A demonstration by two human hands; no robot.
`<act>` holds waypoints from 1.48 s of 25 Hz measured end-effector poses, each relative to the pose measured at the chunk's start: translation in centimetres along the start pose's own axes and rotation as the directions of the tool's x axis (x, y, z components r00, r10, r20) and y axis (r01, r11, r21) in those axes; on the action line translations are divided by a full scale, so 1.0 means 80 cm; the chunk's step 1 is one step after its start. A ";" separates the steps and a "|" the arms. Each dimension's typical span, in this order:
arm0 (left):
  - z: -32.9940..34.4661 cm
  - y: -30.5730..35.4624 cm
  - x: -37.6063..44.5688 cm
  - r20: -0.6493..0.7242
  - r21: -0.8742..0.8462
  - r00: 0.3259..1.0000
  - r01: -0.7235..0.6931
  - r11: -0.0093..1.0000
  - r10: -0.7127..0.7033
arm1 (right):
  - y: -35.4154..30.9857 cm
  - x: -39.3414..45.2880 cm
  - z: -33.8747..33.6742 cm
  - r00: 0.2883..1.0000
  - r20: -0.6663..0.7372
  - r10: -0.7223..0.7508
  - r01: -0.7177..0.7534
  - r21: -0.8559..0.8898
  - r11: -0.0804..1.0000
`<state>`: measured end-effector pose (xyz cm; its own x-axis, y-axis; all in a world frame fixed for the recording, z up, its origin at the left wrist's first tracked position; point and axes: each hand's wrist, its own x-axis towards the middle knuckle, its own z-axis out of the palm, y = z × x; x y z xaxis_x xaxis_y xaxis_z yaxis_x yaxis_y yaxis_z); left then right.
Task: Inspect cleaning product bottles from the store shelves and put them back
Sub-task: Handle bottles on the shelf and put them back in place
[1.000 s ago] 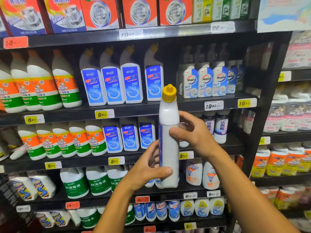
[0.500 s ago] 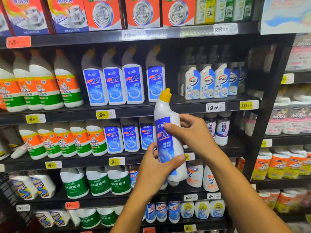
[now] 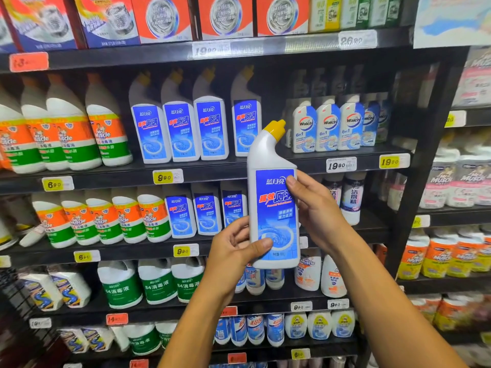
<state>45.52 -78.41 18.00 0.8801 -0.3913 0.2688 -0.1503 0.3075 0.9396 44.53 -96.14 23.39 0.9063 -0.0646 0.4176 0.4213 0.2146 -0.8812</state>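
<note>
I hold a white toilet-cleaner bottle with a yellow angled cap and a blue label upright in front of the shelves, its label facing me. My left hand grips its lower left side, thumb across the label's bottom. My right hand grips the right side, thumb on the label's upper edge. Matching blue-label bottles stand in a row on the shelf behind, with a gap to the right of them.
Orange and green Mr Muscle bottles fill the left of two shelves. Walch bottles stand to the right behind the cap. Green-label jugs sit lower down. Boxes line the top shelf. A black upright post divides off another shelf bay at the right.
The bottle has turned in my hands from its narrow side to its blue label facing me. Both hands kept their hold and shifted slightly right.
</note>
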 end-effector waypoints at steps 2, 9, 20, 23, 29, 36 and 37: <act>0.002 -0.001 -0.004 -0.025 -0.023 1.000 0.002 1.000 -0.002 | 0.002 -0.003 0.004 1.000 -0.023 -0.009 0.009 -0.008 1.000; 0.019 0.006 -0.016 -0.160 0.160 0.982 -0.076 0.984 0.102 | 0.010 -0.003 0.006 0.998 -0.052 0.030 -0.032 -0.039 0.999; 0.034 -0.004 -0.037 -0.108 0.182 0.994 0.053 0.982 -0.034 | 0.013 0.003 0.018 0.988 0.104 0.118 -0.124 0.062 0.990; 0.039 -0.006 -0.036 -0.194 0.321 0.981 0.091 0.943 -0.028 | 0.012 0.004 0.024 0.990 0.021 0.141 -0.139 -0.086 0.987; 0.015 0.022 -0.022 -0.004 0.165 0.971 0.236 0.958 -0.239 | 0.011 0.021 0.028 0.930 -0.152 0.334 -0.345 -0.049 0.937; 0.009 0.057 -0.002 0.081 0.274 0.953 0.261 0.926 -0.292 | 0.005 0.035 0.024 0.844 -0.108 0.526 -0.532 -0.040 0.846; 0.009 0.058 -0.002 0.084 0.273 0.954 0.256 0.927 -0.288 | 0.005 0.037 0.024 0.843 -0.104 0.528 -0.534 -0.037 0.845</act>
<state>44.40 -77.52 22.47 0.8451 -0.5346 0.0033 -0.0366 -0.0517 0.9980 47.28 -94.35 24.72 0.9898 -0.0430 -0.1362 -0.1264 0.1799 -0.9755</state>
